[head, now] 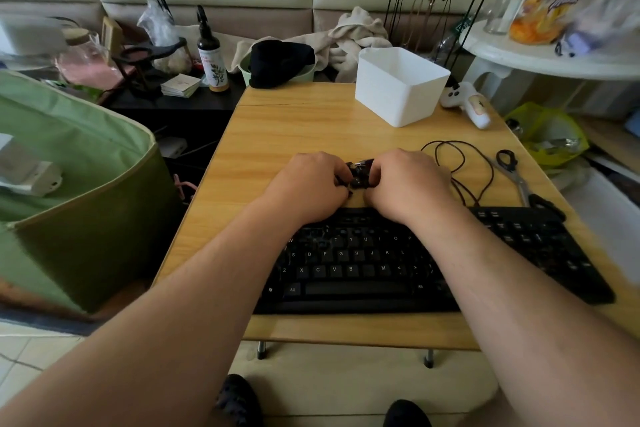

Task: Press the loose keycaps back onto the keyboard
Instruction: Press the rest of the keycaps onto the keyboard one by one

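A black keyboard (381, 267) lies across the near part of a small wooden table (294, 125). Just beyond its far edge sits a small pile of loose black keycaps (360, 174). My left hand (308, 189) and my right hand (405, 184) are on either side of the pile, fingers curled down into it. Both hands grip keycaps, and their fingertips are hidden among the caps. A few gaps show in the keyboard's upper left rows near my left wrist.
A white plastic bin (398, 85) stands at the table's far right. A dark cable (460, 163) and scissors (516, 177) lie right of my hands. A green fabric bag (69, 184) stands left of the table, with clutter and a spray bottle (211, 55) behind.
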A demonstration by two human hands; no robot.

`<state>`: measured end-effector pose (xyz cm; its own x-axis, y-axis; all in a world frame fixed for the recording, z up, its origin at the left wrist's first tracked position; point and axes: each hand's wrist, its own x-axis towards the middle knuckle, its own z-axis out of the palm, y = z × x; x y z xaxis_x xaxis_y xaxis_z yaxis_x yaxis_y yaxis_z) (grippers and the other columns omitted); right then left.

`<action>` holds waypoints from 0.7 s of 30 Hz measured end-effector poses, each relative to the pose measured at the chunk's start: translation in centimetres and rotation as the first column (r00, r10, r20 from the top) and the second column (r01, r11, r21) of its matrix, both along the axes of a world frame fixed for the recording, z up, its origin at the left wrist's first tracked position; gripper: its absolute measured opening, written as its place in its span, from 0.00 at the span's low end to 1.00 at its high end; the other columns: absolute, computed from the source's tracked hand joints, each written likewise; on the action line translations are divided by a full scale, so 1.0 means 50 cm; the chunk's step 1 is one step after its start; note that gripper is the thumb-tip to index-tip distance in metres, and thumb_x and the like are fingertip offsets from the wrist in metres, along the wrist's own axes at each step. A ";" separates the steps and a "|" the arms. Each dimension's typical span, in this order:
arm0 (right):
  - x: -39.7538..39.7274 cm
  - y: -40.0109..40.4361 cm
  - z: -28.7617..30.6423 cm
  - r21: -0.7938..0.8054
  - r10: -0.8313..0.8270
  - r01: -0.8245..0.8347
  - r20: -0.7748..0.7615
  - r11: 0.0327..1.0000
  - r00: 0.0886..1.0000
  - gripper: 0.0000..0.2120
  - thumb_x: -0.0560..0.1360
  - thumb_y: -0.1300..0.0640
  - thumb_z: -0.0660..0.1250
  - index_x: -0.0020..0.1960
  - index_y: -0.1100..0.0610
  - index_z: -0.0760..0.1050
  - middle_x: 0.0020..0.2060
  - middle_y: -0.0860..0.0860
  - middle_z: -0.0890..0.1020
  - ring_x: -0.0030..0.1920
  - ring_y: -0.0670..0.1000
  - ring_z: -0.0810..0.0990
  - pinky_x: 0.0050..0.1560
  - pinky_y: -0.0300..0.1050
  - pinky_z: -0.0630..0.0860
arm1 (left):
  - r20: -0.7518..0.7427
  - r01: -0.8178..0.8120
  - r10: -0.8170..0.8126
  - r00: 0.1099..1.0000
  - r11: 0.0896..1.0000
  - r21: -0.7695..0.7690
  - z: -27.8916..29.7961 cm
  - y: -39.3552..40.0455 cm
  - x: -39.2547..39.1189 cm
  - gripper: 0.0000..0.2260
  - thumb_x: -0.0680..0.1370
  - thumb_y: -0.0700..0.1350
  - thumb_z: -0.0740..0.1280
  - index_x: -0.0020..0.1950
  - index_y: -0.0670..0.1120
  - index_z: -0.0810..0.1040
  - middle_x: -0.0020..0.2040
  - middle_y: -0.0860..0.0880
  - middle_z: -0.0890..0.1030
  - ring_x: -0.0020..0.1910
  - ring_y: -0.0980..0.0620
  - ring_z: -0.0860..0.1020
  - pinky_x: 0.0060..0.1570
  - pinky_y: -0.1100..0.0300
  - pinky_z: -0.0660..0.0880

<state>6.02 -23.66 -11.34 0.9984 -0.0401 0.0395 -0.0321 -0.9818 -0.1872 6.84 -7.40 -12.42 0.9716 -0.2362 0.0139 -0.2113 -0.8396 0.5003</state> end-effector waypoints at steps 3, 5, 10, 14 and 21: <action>-0.010 -0.011 0.020 0.023 -0.030 0.030 -0.007 0.999 1.000 0.06 0.71 0.49 0.72 0.48 0.46 0.81 0.45 0.48 0.81 0.51 0.57 0.77 0.49 0.52 0.68 | 0.002 0.013 -0.013 1.000 1.000 -0.011 0.003 0.003 -0.002 0.10 0.79 0.48 0.69 0.58 0.58 0.84 0.49 0.56 0.81 0.50 0.55 0.79 0.46 0.62 0.76; -0.021 -0.029 0.039 0.061 -0.032 0.033 -0.020 0.998 0.999 0.04 0.72 0.49 0.72 0.47 0.45 0.81 0.45 0.45 0.80 0.49 0.54 0.76 0.48 0.50 0.70 | 0.004 0.020 -0.020 1.000 0.999 -0.027 0.007 0.007 -0.005 0.10 0.80 0.49 0.69 0.59 0.58 0.83 0.49 0.57 0.81 0.49 0.56 0.79 0.43 0.65 0.73; -0.046 -0.062 0.063 0.566 0.000 0.002 -0.003 0.824 1.000 0.06 0.73 0.54 0.72 0.42 0.45 0.87 0.38 0.45 0.84 0.41 0.45 0.80 0.41 0.42 0.75 | 0.050 0.081 -0.071 0.996 0.970 -0.231 0.026 0.008 -0.027 0.16 0.79 0.52 0.72 0.67 0.62 0.79 0.52 0.61 0.83 0.50 0.63 0.79 0.50 0.66 0.75; -0.055 -0.070 0.064 0.826 0.049 0.045 -0.088 0.562 0.995 0.10 0.76 0.62 0.72 0.42 0.50 0.88 0.39 0.53 0.87 0.38 0.43 0.79 0.44 0.42 0.74 | 0.014 0.080 -0.084 0.996 0.874 -0.479 0.038 0.010 -0.055 0.14 0.78 0.48 0.75 0.62 0.61 0.82 0.48 0.59 0.86 0.47 0.60 0.83 0.49 0.62 0.80; -0.059 -0.089 0.067 0.908 0.084 0.011 -0.050 0.419 0.995 0.10 0.78 0.62 0.72 0.41 0.53 0.87 0.36 0.49 0.84 0.36 0.43 0.76 0.43 0.41 0.69 | -0.088 0.054 -0.148 0.985 0.752 -0.657 0.045 0.033 -0.082 0.15 0.77 0.43 0.77 0.62 0.56 0.82 0.49 0.56 0.88 0.51 0.57 0.86 0.55 0.63 0.80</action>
<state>3.05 -28.08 -7.97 0.9970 0.0310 -0.0704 -0.0607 -0.2443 -0.9678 2.76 -5.73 -10.19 0.9465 -0.3125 0.0802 -0.1722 -0.2792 0.9447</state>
